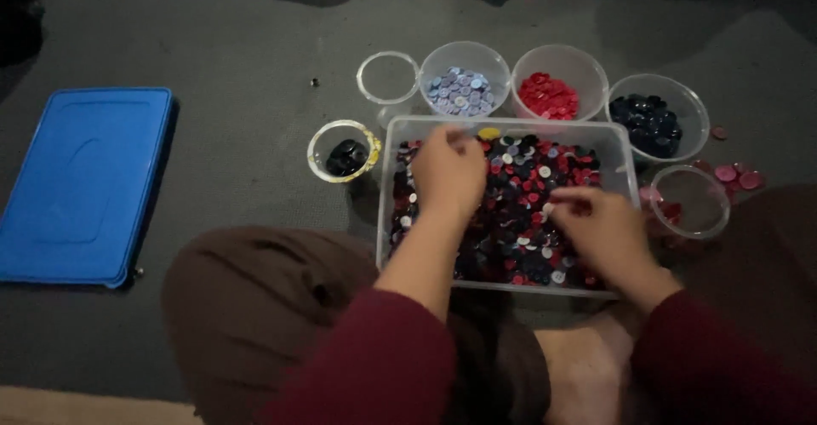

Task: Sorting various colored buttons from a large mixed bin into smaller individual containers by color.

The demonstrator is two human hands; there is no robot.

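Sorting step: left hand (448,170) and right hand (596,225) pinch, perhaps holding buttons (519,212), inside the tub (613,131); next, matching bowls (557,68) at twelve o'clock.

bowls (464,80) behind bin (508,127), lid (83,182) left

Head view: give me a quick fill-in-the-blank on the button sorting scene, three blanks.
1. Both hands, left hand and right hand, are over the clear rectangular ____ of mixed buttons.
2. The flat lid on the floor is ____ in colour.
3. The cup between the lilac and dark blue buttons holds ____ buttons.

Missing words: tub; blue; red
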